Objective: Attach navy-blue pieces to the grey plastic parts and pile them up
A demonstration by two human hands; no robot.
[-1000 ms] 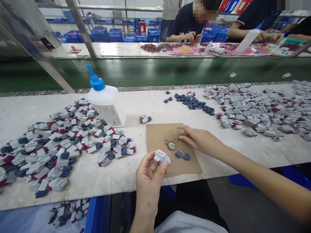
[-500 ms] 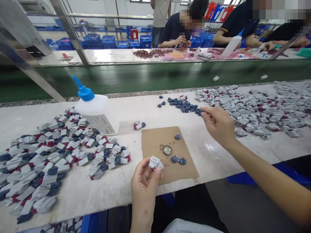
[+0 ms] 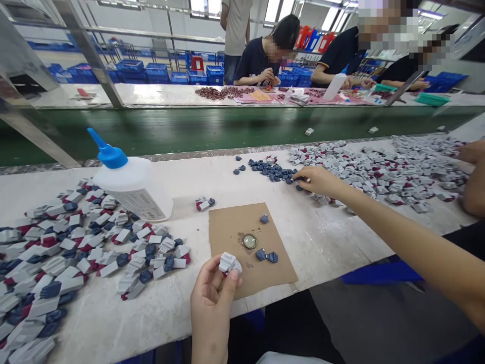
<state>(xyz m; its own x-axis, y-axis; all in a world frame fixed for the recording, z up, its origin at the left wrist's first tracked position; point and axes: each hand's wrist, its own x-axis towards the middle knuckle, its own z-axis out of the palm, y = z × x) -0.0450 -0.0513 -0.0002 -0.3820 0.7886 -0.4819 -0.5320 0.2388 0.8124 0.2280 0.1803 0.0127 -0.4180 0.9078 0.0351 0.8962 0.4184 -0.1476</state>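
My left hand [image 3: 215, 298] pinches a small light-grey plastic piece [image 3: 229, 262] with a bit of dark red beneath it, over the near left edge of a brown cardboard sheet [image 3: 231, 220]. On the cardboard lie a round cap [image 3: 249, 241] holding clear liquid, a pair of dark blue moulded pieces [image 3: 267, 256] and a single dark blue piece [image 3: 264, 219]. My right hand [image 3: 318, 181] is at the right end of a small heap of dark blue pieces [image 3: 271, 171]. Its fingertips are closed together there; what they grip is hidden.
A white bottle with a blue nozzle [image 3: 132, 189] stands behind a spread of grey, red and blue assemblies [image 3: 68, 253]. Many grey-and-red pieces [image 3: 364, 167] cover the right side. Another person's arm [image 3: 475, 177] is at the right edge. Beyond the green conveyor [image 3: 189, 129], people work.
My right hand has moved slightly inward against the blue heap, its fingers closing. My left hand still holds the grey piece. The view has shifted, and another person's arm now shows at right.
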